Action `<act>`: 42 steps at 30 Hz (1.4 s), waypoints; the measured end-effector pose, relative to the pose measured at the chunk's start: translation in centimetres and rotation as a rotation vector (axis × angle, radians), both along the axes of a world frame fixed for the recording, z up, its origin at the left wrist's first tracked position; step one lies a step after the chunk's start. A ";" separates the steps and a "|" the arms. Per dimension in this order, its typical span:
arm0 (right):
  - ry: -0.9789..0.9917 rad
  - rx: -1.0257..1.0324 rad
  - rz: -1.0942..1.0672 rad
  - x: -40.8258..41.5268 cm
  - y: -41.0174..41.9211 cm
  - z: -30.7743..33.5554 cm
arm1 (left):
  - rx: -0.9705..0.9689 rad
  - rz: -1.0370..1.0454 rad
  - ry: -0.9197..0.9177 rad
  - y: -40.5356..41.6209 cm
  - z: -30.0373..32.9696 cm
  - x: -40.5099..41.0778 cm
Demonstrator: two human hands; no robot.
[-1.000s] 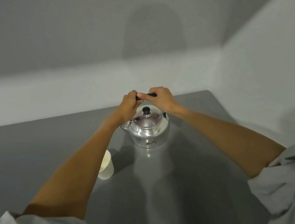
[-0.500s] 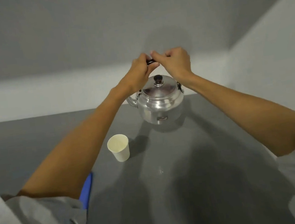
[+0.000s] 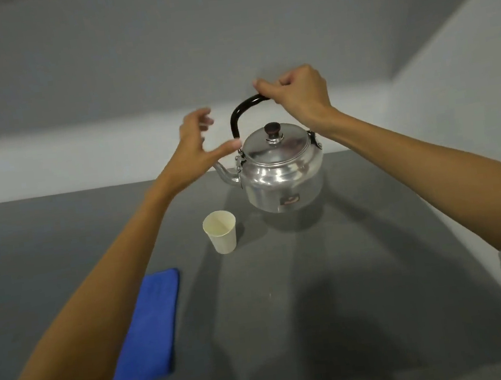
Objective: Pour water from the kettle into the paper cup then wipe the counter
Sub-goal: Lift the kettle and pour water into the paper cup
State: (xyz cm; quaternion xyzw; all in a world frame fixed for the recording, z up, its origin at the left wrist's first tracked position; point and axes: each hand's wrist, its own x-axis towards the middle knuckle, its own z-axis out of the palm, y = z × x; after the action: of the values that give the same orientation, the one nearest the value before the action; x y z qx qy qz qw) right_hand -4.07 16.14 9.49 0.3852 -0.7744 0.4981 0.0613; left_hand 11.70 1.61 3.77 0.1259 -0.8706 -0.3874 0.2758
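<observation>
A shiny metal kettle (image 3: 282, 176) with a black knob on its lid hangs a little above the grey counter (image 3: 332, 274), its spout pointing left. My right hand (image 3: 297, 95) is closed around the top of its black arched handle (image 3: 238, 112). My left hand (image 3: 198, 145) hovers just left of the handle with fingers spread, holding nothing. An empty white paper cup (image 3: 221, 232) stands upright on the counter, in front of and below the spout. A folded blue cloth (image 3: 147, 325) lies flat near the front left.
Grey walls close off the counter at the back and on the right. My grey sleeves show at the bottom corners.
My left hand has let go of the handle and opened to the left. The right hand alone holds the kettle, lifted off the counter. The view has tilted, showing the blue cloth.
</observation>
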 end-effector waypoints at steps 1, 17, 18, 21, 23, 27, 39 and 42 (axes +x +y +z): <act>-0.003 0.018 0.004 0.2 0.0 -0.6 | 0.044 0.023 -0.026 -0.8 -2.0 1.2; 0.065 0.229 0.091 1.7 -0.4 -7.1 | 0.337 0.112 -0.304 -2.5 -21.4 4.7; 0.076 0.237 0.094 1.6 -0.4 -7.3 | 0.333 0.110 -0.295 -2.5 -21.6 4.5; 0.108 0.263 0.096 1.4 -0.7 -7.8 | 0.338 0.109 -0.285 -2.7 -22.5 4.2; 0.127 0.279 0.092 1.3 -0.9 -7.9 | 0.356 0.108 -0.282 -2.7 -23.2 4.3; 0.164 0.308 0.073 1.1 -1.2 -8.1 | 0.351 0.159 -0.283 -2.5 -24.0 4.6; 0.252 0.344 0.081 0.8 -2.6 -7.6 | 0.290 0.195 -0.294 -2.2 -24.4 4.8; 0.268 0.342 0.074 0.7 -2.6 -7.4 | 0.291 0.198 -0.300 -2.1 -24.3 4.9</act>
State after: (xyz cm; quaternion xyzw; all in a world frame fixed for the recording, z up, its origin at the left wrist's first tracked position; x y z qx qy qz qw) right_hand -3.41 13.51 2.06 0.4808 -0.8179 0.3060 0.0791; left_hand 16.56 -0.49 -20.50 0.3055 -0.8203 -0.4566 0.1587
